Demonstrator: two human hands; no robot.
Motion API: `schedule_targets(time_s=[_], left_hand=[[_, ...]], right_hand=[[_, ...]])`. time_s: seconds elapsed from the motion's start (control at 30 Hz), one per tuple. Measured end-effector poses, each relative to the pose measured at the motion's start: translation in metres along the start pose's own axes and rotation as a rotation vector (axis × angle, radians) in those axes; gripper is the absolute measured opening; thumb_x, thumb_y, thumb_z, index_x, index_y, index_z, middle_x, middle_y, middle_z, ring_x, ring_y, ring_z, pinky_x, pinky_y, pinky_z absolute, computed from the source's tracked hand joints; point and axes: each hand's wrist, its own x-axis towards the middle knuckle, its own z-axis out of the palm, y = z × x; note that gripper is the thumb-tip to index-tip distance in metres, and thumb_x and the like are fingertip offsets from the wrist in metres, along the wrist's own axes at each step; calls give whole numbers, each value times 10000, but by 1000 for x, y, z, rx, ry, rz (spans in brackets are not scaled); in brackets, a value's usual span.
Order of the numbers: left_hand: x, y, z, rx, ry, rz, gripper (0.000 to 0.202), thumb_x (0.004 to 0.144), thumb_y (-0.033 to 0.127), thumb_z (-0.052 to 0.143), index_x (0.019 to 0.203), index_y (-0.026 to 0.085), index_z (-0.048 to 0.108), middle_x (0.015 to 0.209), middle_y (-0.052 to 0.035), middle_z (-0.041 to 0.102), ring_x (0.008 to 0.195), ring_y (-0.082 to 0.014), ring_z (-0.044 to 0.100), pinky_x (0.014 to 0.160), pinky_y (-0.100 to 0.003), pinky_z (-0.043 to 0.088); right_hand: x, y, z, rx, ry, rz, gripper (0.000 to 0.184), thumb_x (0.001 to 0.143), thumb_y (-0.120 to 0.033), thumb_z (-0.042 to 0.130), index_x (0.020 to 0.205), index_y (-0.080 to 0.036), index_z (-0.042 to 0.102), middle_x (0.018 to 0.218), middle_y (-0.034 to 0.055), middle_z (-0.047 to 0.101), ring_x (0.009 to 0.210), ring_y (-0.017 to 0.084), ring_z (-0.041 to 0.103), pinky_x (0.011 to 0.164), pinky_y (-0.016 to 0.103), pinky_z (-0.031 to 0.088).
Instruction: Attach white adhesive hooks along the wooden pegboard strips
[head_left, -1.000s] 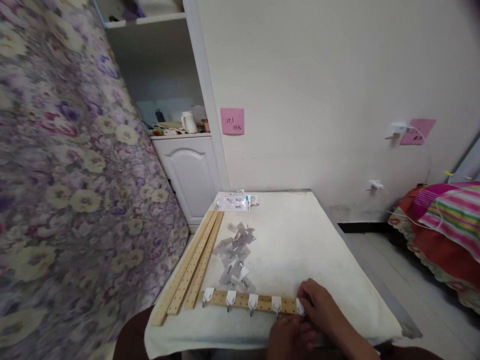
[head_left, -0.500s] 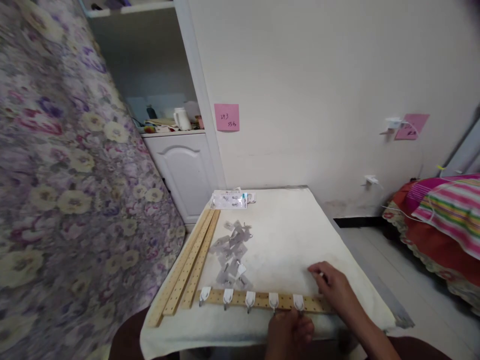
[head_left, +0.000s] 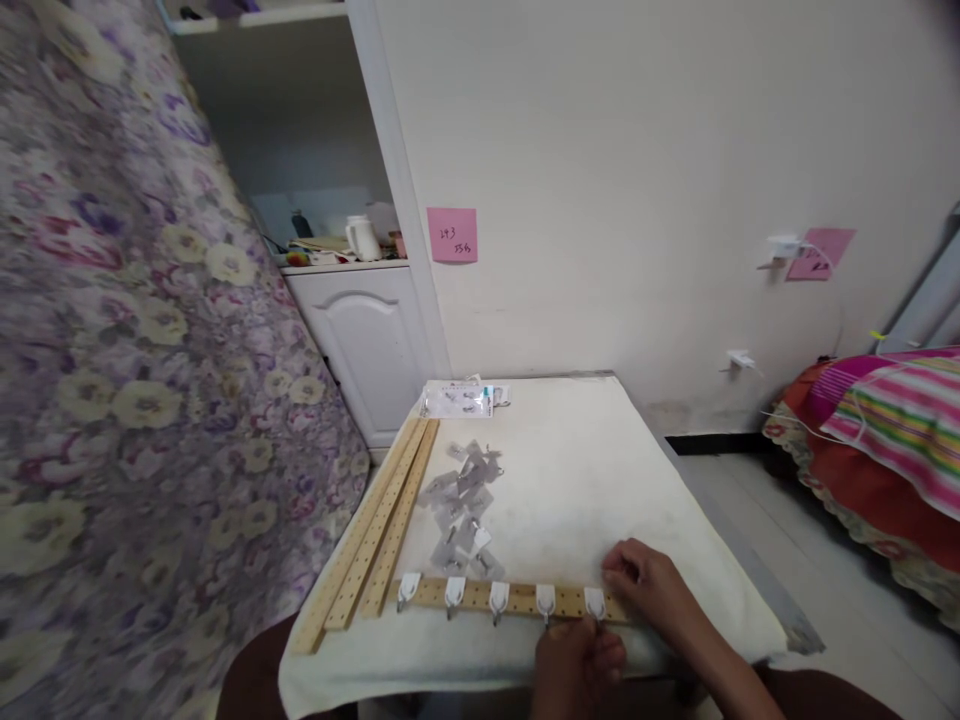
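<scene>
left pink note (head_left: 452, 235) on wall (head_left: 600, 180): handwritten "293", middle digit unsure, second line unclear | right pink note (head_left: 826, 244): illegible | packet (head_left: 454, 403): print unreadable

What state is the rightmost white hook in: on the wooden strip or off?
On: the white hook lies over the wooden strip, in a row with four others. Whether it is stuck fast, I cannot tell.

The tabletop (head_left: 570, 470) is bare from its middle to the right edge, leaving a hand a wide lane to the far right corner. Perforated strips (head_left: 381, 525) bar the left edge, with loose clear-backed hooks (head_left: 472, 490) heaped beside them and packaging (head_left: 457, 402) at the far left corner. Near the front edge, a hook-lined strip (head_left: 522, 600), the left hand (head_left: 574, 655) and the right hand (head_left: 649, 585) obstruct.
</scene>
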Motion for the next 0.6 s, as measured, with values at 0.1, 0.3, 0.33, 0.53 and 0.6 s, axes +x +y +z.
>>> schedule_targets(time_s=[0.1, 0.3, 0.33, 0.53, 0.6], left_hand=[[0, 0, 0, -18, -13, 4, 171, 754, 244, 602, 633, 155, 521, 535, -36, 632, 484, -121, 586, 499, -222, 402], [2, -1, -1, 14, -38, 5, 164, 725, 250, 620, 629, 150, 533, 526, -33, 624, 482, -122, 583, 499, -225, 392], [2, -1, -1, 20, -43, 8, 162, 727, 246, 614, 628, 152, 528, 523, -30, 621, 479, -120, 579, 497, -223, 390], [4, -2, -3, 30, -40, 16, 130, 739, 224, 583, 643, 163, 519, 519, -19, 615, 466, -118, 570, 490, -225, 390], [6, -4, -4, 34, -48, 17, 119, 713, 226, 605, 648, 159, 532, 530, -25, 623, 466, -119, 570, 484, -225, 387]], right_hand=[[0, -2, 9, -25, -44, 33, 63, 667, -255, 581, 696, -204, 604, 684, -9, 600, 651, 152, 544, 596, 247, 391], [1, -1, 15, -20, -91, 50, 84, 623, -255, 632, 684, -198, 620, 713, 0, 615, 711, 162, 556, 615, 241, 389], [1, 0, 16, -1, -102, 39, 77, 629, -253, 627, 677, -193, 619, 708, -1, 614, 701, 158, 557, 611, 239, 390], [1, 7, 25, 100, -147, 55, 76, 654, -251, 604, 680, -182, 619, 643, -22, 597, 632, 132, 540, 571, 221, 384], [2, 10, 26, 120, -160, 70, 75, 648, -244, 607, 681, -177, 619, 624, -25, 592, 618, 128, 534, 560, 217, 381]])
